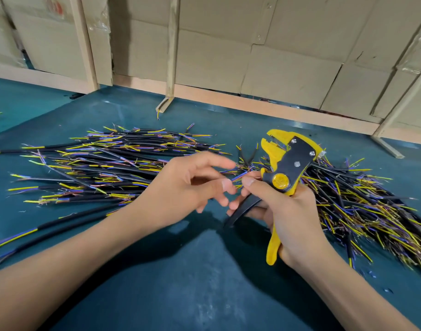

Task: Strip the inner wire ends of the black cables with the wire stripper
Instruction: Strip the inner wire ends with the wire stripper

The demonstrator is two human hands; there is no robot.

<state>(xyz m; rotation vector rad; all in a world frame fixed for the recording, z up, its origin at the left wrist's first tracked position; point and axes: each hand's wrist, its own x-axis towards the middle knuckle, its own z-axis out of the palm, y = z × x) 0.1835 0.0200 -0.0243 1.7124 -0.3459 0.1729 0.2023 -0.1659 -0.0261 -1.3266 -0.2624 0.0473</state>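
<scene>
Your right hand (285, 211) grips the yellow-handled wire stripper (284, 170), pinching a black cable (242, 209); its coloured wires point leftward toward your open, loosely spread left hand (192, 185).

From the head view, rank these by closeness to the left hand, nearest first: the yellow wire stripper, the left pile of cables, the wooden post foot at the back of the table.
1. Left pile of cables: just behind and left of the left hand, partly under it.
2. Yellow wire stripper: to the right, gripped by the right hand.
3. Wooden post foot: far back by the cardboard wall.
</scene>
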